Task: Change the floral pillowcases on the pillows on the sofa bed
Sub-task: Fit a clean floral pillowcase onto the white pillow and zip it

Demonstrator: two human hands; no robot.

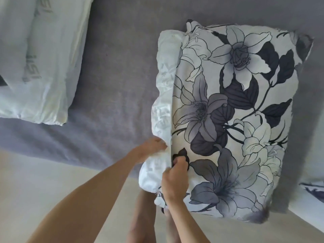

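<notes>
A pillow lies on the grey sofa bed (114, 76), most of it inside a floral pillowcase (236, 111) printed with grey and dark blue lilies. The pillow's white inner part (164, 88) sticks out of the case's open left edge. My left hand (150, 148) presses on the white pillow at its near corner. My right hand (175, 179) pinches the open hem of the floral pillowcase beside that corner. A second pillow (38, 55), bare and white with faint lettering, lies at the far left.
A scrap of another floral fabric (313, 190) shows at the right edge. Light floor (52, 181) runs along the near side of the sofa bed. My legs show below the pillow.
</notes>
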